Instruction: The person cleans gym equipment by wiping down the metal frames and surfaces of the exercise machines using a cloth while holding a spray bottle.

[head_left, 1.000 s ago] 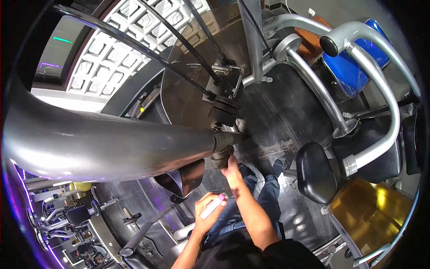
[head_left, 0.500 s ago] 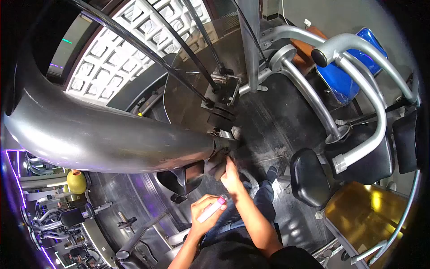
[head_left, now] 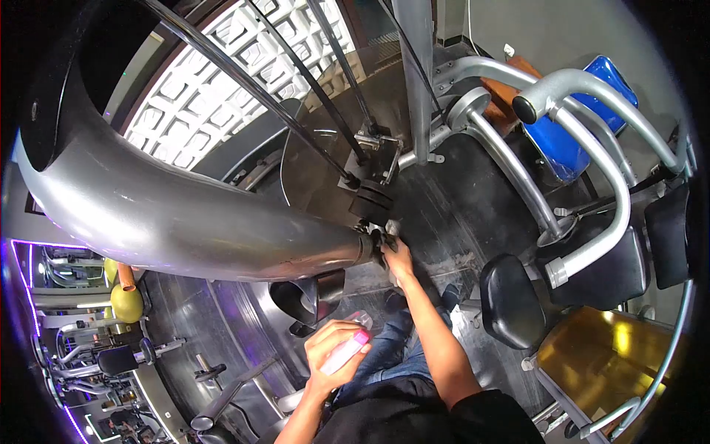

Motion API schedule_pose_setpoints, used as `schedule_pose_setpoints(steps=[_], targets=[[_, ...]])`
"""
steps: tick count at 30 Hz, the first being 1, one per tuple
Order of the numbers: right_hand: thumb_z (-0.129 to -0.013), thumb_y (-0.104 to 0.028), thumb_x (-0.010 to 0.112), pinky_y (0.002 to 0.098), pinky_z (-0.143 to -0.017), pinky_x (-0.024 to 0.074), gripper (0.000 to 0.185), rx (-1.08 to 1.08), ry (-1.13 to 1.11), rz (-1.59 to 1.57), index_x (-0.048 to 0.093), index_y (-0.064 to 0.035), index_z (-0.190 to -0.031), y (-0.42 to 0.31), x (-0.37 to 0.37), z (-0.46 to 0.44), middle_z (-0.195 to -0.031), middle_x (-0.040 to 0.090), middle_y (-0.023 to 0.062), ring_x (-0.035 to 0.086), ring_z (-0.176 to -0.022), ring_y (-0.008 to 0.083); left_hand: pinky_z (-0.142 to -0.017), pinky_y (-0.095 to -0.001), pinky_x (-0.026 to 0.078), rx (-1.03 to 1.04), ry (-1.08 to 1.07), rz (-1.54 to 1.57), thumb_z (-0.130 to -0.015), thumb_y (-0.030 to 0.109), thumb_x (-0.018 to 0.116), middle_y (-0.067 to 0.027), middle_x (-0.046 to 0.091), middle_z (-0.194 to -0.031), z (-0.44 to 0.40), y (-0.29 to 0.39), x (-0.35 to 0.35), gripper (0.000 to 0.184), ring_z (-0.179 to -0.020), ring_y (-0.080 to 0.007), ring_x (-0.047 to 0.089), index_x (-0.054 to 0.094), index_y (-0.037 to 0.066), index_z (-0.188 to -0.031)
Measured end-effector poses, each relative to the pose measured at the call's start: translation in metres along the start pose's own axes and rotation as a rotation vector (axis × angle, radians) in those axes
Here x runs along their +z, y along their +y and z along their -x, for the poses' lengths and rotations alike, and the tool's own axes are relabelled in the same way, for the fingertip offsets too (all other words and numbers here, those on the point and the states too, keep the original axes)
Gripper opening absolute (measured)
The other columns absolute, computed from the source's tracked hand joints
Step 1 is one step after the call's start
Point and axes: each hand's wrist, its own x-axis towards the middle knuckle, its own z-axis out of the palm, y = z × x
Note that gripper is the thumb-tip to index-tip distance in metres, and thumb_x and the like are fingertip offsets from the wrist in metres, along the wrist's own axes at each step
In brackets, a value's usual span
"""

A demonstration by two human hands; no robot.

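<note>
My left hand (head_left: 331, 357) is closed around a pale bottle (head_left: 340, 360) with a bright pink top, held in front of my body. A clear, see-through part (head_left: 362, 320) shows just beyond the pink top. My right hand (head_left: 399, 260) reaches forward to the lower end of a thick silver machine tube (head_left: 244, 229), with its fingers closed against a dark part there. What lies inside those fingers, if anything, is hidden. Just above stands a small stack of dark weight plates (head_left: 370, 203) under black guide rods (head_left: 299, 133).
To the right are a curved silver handle frame (head_left: 625, 177), black pads (head_left: 512, 307), a blue bench pad (head_left: 558, 152) and a gold-coloured panel (head_left: 603, 348). A dark open-ended fitting (head_left: 303, 300) sits below the tube. Gym machines and a yellow ball (head_left: 126, 303) are at left.
My right hand has moved forward and slightly right, up to the tube's end. The left hand keeps the bottle, slightly turned. The view has shifted a little.
</note>
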Motion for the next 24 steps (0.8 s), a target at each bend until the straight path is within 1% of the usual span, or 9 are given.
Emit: schedule_pose_setpoints(steps=[2, 3, 4, 8, 10, 11, 14, 22, 24], targets=[[-0.084, -0.025, 0.068, 0.0395, -0.096, 0.047, 0.056, -0.125, -0.058, -0.184, 0.058, 0.001, -0.132, 0.018, 0.0, -0.006, -0.124, 0.066, 0.0186, 0.062, -0.117, 0.0285, -0.077, -0.0357, 0.055, 0.213, 0.028, -0.112, -0.069, 0.003, 0.08, -0.0137, 0.071, -0.084, -0.007, 0.0, -0.006, 0.018, -0.084, -0.0291, 0.07, 0.069, 0.0, -0.083], [-0.082, -0.023, 0.069, 0.0355, -0.092, 0.0485, 0.052, -0.056, -0.117, -0.296, 0.061, -0.0006, -0.129, -0.021, -0.01, 0.02, -0.119, 0.069, 0.0147, 0.064, -0.11, 0.0217, -0.077, -0.0372, 0.054, 0.238, 0.092, -0.145, -0.067, 0.009, 0.08, -0.0113, 0.072, -0.081, -0.006, -0.002, -0.006, 0.017, -0.08, -0.0292, 0.068, 0.069, 0.002, -0.079], [-0.082, -0.023, 0.069, 0.0355, -0.092, 0.0485, 0.052, -0.058, -0.115, -0.293, 0.061, -0.0006, -0.129, -0.041, -0.014, 0.034, -0.119, 0.069, 0.0147, 0.064, -0.11, 0.0217, -0.077, -0.0372, 0.054, 0.239, 0.094, -0.142, -0.067, 0.009, 0.08, -0.0113, 0.072, -0.081, -0.007, -0.002, -0.009, 0.017, -0.08, -0.0292, 0.068, 0.069, 0.002, -0.079], [-0.08, -0.014, 0.07, 0.0313, -0.091, 0.0485, 0.041, -0.315, -0.159, -0.303, 0.067, -0.0006, -0.119, -0.103, -0.024, 0.07, -0.116, 0.069, 0.0113, 0.065, -0.102, 0.0183, -0.075, -0.0352, 0.047, 0.342, 0.118, -0.273, -0.068, 0.018, 0.078, -0.0062, 0.072, -0.078, -0.012, -0.01, -0.016, 0.019, -0.07, -0.0245, 0.062, 0.07, 0.005, -0.078], [-0.08, -0.007, 0.067, 0.0285, -0.091, 0.0483, 0.035, -0.578, -0.171, -0.174, 0.067, 0.0005, -0.115, -0.132, -0.028, 0.08, -0.107, 0.07, 0.01, 0.065, -0.099, 0.0163, -0.073, -0.0364, 0.041, 0.297, 0.112, -0.245, -0.076, 0.031, 0.074, -0.005, 0.071, -0.074, -0.009, -0.013, -0.016, 0.026, -0.071, -0.0227, 0.057, 0.068, 0.006, -0.075], [-0.078, -0.007, 0.07, 0.0327, -0.091, 0.0503, 0.034, -0.728, -0.114, -0.127, 0.068, -0.0017, -0.112, -0.144, -0.03, 0.084, -0.106, 0.071, 0.0119, 0.068, -0.1, 0.0238, -0.074, -0.0358, 0.035, 0.298, 0.112, -0.19, -0.076, 0.031, 0.073, -0.0045, 0.07, -0.073, -0.008, -0.017, -0.015, 0.025, -0.068, -0.0202, 0.054, 0.067, 0.007, -0.075], [-0.078, -0.006, 0.07, 0.0341, -0.092, 0.0505, 0.033, -0.773, -0.098, -0.033, 0.068, -0.0021, -0.111, -0.151, -0.037, 0.082, -0.109, 0.071, 0.0129, 0.068, -0.103, 0.0252, -0.072, -0.0333, 0.036, 0.338, 0.127, -0.115, -0.07, 0.02, 0.074, -0.0031, 0.071, -0.073, -0.009, -0.019, -0.012, 0.014, -0.064, -0.0195, 0.058, 0.069, 0.008, -0.076], [-0.084, -0.009, 0.071, 0.0333, -0.084, 0.0523, 0.033, -0.509, 0.106, -0.026, 0.062, -0.0031, -0.116, -0.023, -0.005, 0.049, -0.101, 0.072, 0.0138, 0.07, -0.096, 0.0212, -0.071, -0.0327, 0.035, 0.374, 0.168, -0.079, -0.072, 0.017, 0.073, -0.0033, 0.071, -0.072, -0.011, -0.029, -0.014, 0.011, -0.062, -0.016, 0.059, 0.068, 0.008, -0.075], [-0.084, -0.009, 0.072, 0.033, -0.083, 0.052, 0.033, -0.298, 0.224, 0.039, 0.062, -0.0037, -0.116, -0.014, 0.002, 0.054, -0.101, 0.072, 0.0123, 0.069, -0.095, 0.0193, -0.071, -0.0326, 0.036, 0.372, 0.16, -0.08, -0.072, 0.016, 0.073, -0.0036, 0.071, -0.072, -0.013, -0.029, -0.015, 0.01, -0.061, -0.0157, 0.059, 0.068, 0.008, -0.075]])
